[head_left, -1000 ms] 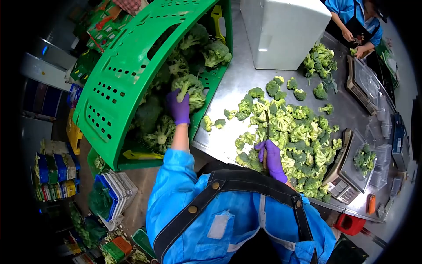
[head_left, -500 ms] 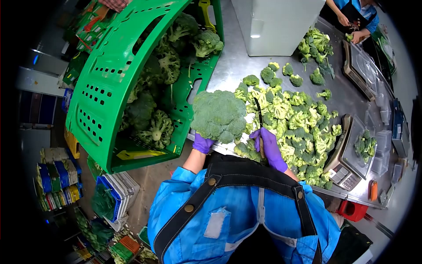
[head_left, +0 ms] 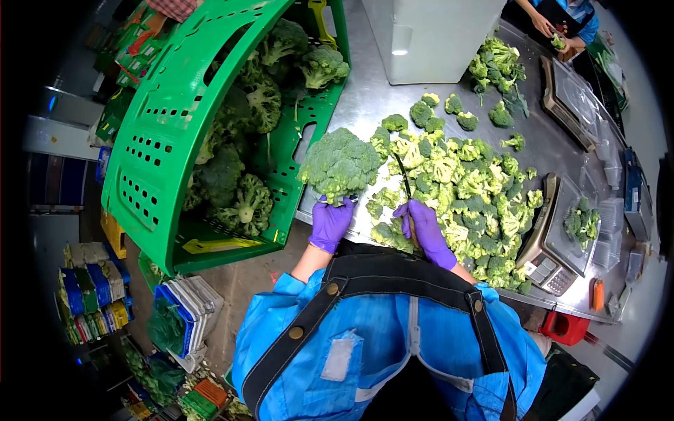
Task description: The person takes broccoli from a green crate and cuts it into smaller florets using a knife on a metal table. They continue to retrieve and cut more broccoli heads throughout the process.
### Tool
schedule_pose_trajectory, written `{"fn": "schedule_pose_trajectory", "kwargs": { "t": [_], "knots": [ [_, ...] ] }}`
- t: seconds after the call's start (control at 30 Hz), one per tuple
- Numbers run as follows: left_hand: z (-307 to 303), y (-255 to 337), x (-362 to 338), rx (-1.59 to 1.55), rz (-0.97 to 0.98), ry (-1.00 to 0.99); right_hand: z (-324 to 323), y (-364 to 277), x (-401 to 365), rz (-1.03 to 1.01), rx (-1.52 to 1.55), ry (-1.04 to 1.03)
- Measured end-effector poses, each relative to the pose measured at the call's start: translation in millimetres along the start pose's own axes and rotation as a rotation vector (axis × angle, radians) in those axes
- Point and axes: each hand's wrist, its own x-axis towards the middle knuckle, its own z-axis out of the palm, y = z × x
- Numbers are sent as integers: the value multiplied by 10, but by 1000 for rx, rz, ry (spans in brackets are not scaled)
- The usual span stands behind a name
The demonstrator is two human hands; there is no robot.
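Observation:
My left hand [head_left: 331,224], in a purple glove, is closed on the lower edge of a large broccoli head [head_left: 339,163], its green crown facing up. The stem is hidden beneath the crown. In my right hand [head_left: 428,233], also gloved in purple, is a knife [head_left: 404,177] with a thin dark blade curved at the tip, pointing away from me. The blade stands apart from the head, just to its right. Cut broccoli florets [head_left: 456,175] lie heaped beside and beyond my right hand on the metal table [head_left: 365,105].
A tilted green crate [head_left: 151,151] holding broccoli heads stands at the left. Behind the florets is a grey bin [head_left: 428,45]. To the right are a scale [head_left: 551,270] bearing broccoli, a second scale [head_left: 569,105] and clear plastic trays [head_left: 609,238]. A co-worker's hands [head_left: 554,31] hold a green piece.
The broccoli head has tilted and shifted slightly left, and more of my left hand shows below it. My right hand and the knife have shifted slightly left in view.

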Motion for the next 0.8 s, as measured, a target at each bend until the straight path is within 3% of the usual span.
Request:
{"fn": "schedule_pose_trajectory", "kwargs": {
  "t": [0.07, 0.13, 0.37, 0.47, 0.5, 0.53, 0.6, 0.63, 0.7, 0.8],
  "knots": [
    [152, -2, -26, -52, 19, 226, 10, -4, -7, -1, -34, -6],
    [106, 35, 34, -60, -39, 251, 32, -21, 4, -6, -66, -12],
    [94, -150, 152, 301, 55, 339, 52, -137, -41, 45, -244, -57],
    [579, -465, -50, 800, 303, 235, 5, -131, -36, 29, -258, -25],
    [369, -383, 15, 1064, 331, 398, -12, -125, -40, 18, -264, -2],
    [282, -362, 44, 1065, 325, 399, -21, -127, -38, 21, -263, 2],
    [313, -376, 41, 1549, 684, 80, -38, -137, -14, -26, -409, -35],
    [334, -395, 24, 1593, 770, 73, -29, -155, -9, -24, -407, -31],
    [321, -359, 14, 1724, 812, 18, 11, -197, 3, -80, -672, -60],
    [352, -381, -36, 1858, 797, -20, 18, -112, 32, -79, -778, -11]
  ]
}}
